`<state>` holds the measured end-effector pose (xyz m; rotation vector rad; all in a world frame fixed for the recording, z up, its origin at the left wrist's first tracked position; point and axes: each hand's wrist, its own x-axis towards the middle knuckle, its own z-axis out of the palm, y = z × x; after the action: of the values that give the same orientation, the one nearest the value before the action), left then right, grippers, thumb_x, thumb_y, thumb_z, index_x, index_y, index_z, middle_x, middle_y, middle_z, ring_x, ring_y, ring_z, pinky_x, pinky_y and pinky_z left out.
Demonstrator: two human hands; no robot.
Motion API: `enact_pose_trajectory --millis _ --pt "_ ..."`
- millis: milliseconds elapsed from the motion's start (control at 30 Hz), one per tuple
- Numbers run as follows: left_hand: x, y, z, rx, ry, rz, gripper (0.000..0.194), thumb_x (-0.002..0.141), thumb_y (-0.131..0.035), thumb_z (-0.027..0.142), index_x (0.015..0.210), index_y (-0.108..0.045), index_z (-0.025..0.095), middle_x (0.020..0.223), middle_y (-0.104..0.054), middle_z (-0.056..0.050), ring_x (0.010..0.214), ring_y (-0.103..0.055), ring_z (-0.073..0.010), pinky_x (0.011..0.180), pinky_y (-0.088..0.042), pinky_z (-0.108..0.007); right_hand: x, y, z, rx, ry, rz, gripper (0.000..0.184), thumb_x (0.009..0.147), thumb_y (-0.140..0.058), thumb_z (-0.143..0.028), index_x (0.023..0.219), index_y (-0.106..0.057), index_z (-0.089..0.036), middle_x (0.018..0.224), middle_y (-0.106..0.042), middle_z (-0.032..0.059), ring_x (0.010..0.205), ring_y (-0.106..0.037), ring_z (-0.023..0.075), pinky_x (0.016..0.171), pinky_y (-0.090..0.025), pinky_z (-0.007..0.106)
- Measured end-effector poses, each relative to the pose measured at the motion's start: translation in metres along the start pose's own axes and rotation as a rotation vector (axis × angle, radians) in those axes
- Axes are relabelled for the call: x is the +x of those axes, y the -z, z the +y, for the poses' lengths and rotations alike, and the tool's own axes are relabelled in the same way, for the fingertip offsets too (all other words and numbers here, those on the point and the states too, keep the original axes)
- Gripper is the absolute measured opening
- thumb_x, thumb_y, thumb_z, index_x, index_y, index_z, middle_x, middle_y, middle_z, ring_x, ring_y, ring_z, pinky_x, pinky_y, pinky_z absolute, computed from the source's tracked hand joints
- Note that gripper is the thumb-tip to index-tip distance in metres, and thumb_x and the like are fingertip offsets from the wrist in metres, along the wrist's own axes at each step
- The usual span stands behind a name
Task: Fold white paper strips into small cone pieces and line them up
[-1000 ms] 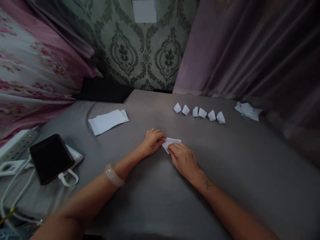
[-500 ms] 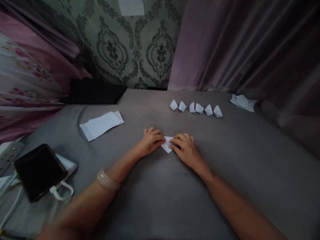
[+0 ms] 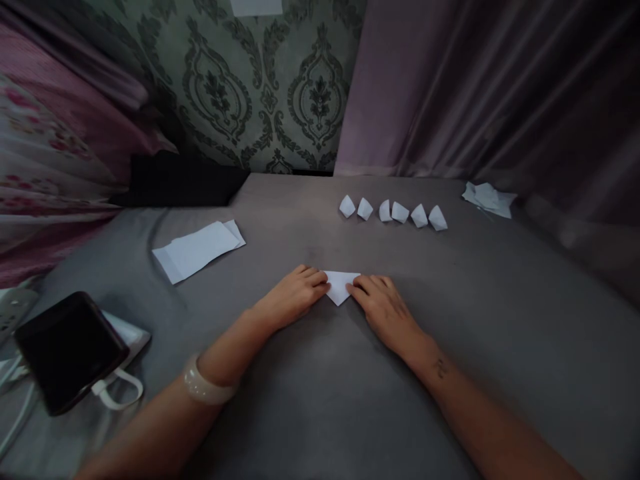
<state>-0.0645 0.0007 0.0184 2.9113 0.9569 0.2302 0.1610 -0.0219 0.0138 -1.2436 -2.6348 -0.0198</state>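
A small piece of white folded paper [image 3: 339,287] lies on the grey cloth in front of me, its point toward me and a straight edge at the far side. My left hand [image 3: 299,291] pinches its left corner, thumb against the curled fingers. On the opposite corner, my right hand [image 3: 383,303] grips the paper between thumb and fingertips. Beyond the hands, to the right, stands a row of several folded white paper pieces [image 3: 400,213]. To the left rests a stack of white paper sheets [image 3: 203,250].
Loose paper scraps [image 3: 489,199] lie at the far right. At the left are a dark phone [image 3: 73,350] with a white cable [image 3: 125,400] and a power strip [image 3: 17,310]. Folded black cloth [image 3: 185,183] sits at the back left, by curtains and a patterned wall.
My hands have moved apart toward the paper's two corners, uncovering more of its face. The right hand has shifted right. The view has tilted slightly.
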Motion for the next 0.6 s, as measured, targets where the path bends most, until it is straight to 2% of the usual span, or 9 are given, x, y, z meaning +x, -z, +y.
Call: enact_pose_trajectory --millis 133,233,300,367,467,533,600 --pt "-0.003 0.008 0.012 -0.017 0.074 -0.028 0.025 0.086 -0.044 0.016 0.101 -0.063 0.013 0.098 -0.061 -0.011 0.092 -0.056 -0.0233 0.082 -0.043 -0.036 -0.004 0.003 0.0 0.052 -0.019 -0.004 0.033 0.086 -0.044 -0.004 0.109 -0.063 -0.016 0.102 -0.062 0.0105 0.093 -0.055 0.0233 0.08 -0.044 0.037" --pt "0.002 0.006 0.016 -0.037 0.172 -0.003 0.028 0.092 -0.039 0.025 0.088 -0.065 0.014 0.091 -0.062 -0.01 0.086 -0.057 -0.0216 0.076 -0.045 -0.034 0.001 0.002 -0.005 0.081 -0.102 0.041 0.019 0.089 -0.048 -0.018 0.092 -0.067 -0.017 0.093 -0.062 0.009 0.088 -0.056 0.0225 0.079 -0.044 0.037" --pt "0.009 -0.001 0.014 -0.067 0.26 0.033 0.039 0.096 -0.033 0.032 0.078 -0.064 0.016 0.083 -0.061 -0.008 0.08 -0.057 -0.0201 0.07 -0.044 -0.031 0.008 -0.002 -0.007 0.066 -0.181 0.083 0.024 0.092 -0.048 -0.03 0.08 -0.066 -0.019 0.085 -0.061 0.0081 0.083 -0.056 0.0221 0.076 -0.044 0.037" --pt "0.017 -0.009 0.008 -0.124 0.346 0.087 0.039 0.095 -0.036 0.037 0.074 -0.062 0.016 0.08 -0.059 -0.007 0.079 -0.056 -0.0189 0.068 -0.044 -0.03 0.015 -0.008 -0.007 0.066 -0.242 0.108 0.025 0.092 -0.048 -0.032 0.076 -0.063 -0.019 0.082 -0.06 0.0076 0.08 -0.056 0.0217 0.072 -0.044 0.036" --pt "0.024 -0.019 -0.003 -0.213 0.453 0.197 0.023 0.088 -0.053 0.037 0.088 -0.061 0.016 0.091 -0.059 -0.008 0.086 -0.054 -0.0209 0.077 -0.044 -0.034 0.02 -0.018 0.0 0.166 -0.282 0.153 0.013 0.089 -0.054 -0.031 0.088 -0.062 -0.02 0.088 -0.059 0.007 0.086 -0.055 0.0222 0.074 -0.045 0.035" --pt "0.024 -0.022 -0.009 -0.271 0.53 0.214 0.027 0.083 -0.06 0.038 0.1 -0.06 0.016 0.1 -0.058 -0.009 0.093 -0.053 -0.0233 0.082 -0.043 -0.039 0.02 -0.022 0.006 0.223 -0.279 0.191 0.021 0.087 -0.057 -0.032 0.105 -0.06 -0.022 0.099 -0.059 0.0085 0.093 -0.054 0.0241 0.079 -0.046 0.038" --pt "0.023 -0.022 -0.013 -0.331 0.583 0.169 0.027 0.081 -0.061 0.037 0.101 -0.061 0.018 0.101 -0.058 -0.009 0.095 -0.052 -0.0245 0.084 -0.041 -0.042 0.019 -0.026 0.011 0.248 -0.265 0.196 0.032 0.086 -0.057 -0.033 0.116 -0.057 -0.023 0.109 -0.057 0.0099 0.098 -0.052 0.0262 0.083 -0.045 0.042"
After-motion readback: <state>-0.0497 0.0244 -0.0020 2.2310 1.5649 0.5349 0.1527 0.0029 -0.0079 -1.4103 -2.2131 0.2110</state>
